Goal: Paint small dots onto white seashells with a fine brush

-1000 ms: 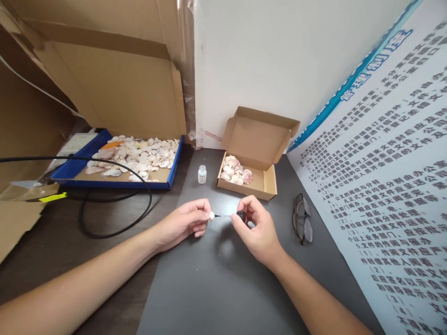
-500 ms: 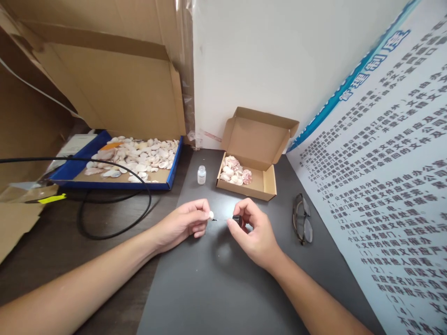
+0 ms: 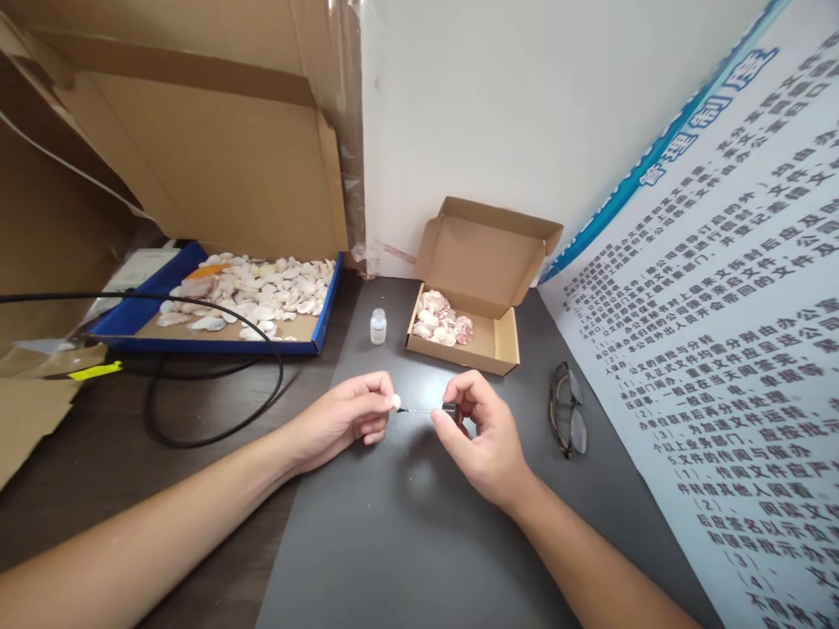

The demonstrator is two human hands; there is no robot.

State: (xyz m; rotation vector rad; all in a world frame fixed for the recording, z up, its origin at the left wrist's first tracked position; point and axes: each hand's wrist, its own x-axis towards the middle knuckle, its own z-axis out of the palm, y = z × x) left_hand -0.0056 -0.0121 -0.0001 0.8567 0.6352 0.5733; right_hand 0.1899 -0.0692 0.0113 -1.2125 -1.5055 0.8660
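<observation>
Between thumb and fingers, my left hand (image 3: 359, 408) pinches a small white seashell (image 3: 396, 402) above the dark mat. My right hand (image 3: 481, 432) is closed on a black brush cap (image 3: 450, 410), whose thin brush stem points left. The dark brush tip lies close by the shell; whether it touches cannot be told. Behind the hands a small clear bottle (image 3: 378, 328) with a white label stands upright and uncapped. A small cardboard box (image 3: 462, 353) with its lid up holds several shells (image 3: 436, 316) in its left part.
At the left, a blue-edged tray box (image 3: 319, 332) holds many white shells (image 3: 281, 284). A black cable (image 3: 281, 376) loops before it. Eyeglasses (image 3: 567, 411) lie on the mat at right, beside a printed poster (image 3: 721, 349). A white panel (image 3: 472, 105) rises behind.
My right hand has shifted slightly to the right with the brush cap, so more of the stem shows. My left hand stays almost in place with the shell.
</observation>
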